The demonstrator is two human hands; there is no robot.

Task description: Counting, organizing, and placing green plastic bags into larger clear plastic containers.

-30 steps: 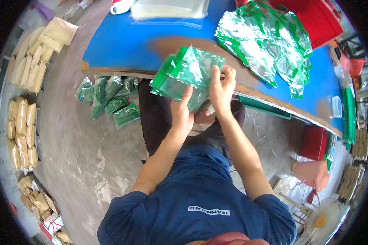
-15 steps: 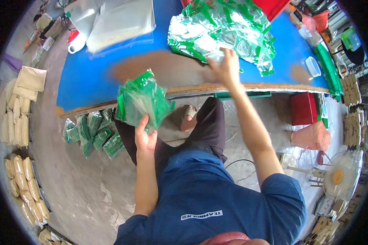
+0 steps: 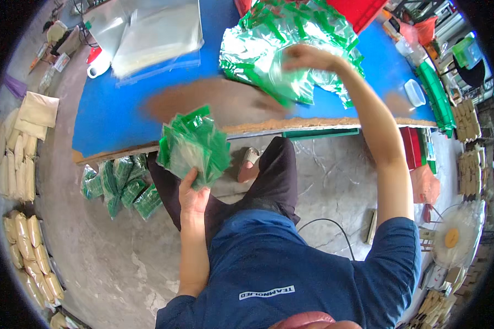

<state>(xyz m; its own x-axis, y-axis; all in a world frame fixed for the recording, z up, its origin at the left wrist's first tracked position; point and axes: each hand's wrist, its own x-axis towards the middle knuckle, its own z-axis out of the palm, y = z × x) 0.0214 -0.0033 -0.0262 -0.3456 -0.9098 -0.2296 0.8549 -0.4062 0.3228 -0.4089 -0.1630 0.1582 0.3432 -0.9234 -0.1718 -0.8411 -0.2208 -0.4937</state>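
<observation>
While left hand (image 3: 193, 198) pinches thin green-and-clear plastic packets (image 3: 196, 143) fanned on its far side, blurred right hand (image 3: 310, 58) over crinkled glossy pile (image 3: 252, 46) on bench (image 3: 112, 118), grip unreadable.

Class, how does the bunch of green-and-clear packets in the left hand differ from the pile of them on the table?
The held bunch is small; the pile is much larger. The held bunch is fanned out in the left hand; the pile lies spread on the blue table. Both show clear film with green parts.
</observation>
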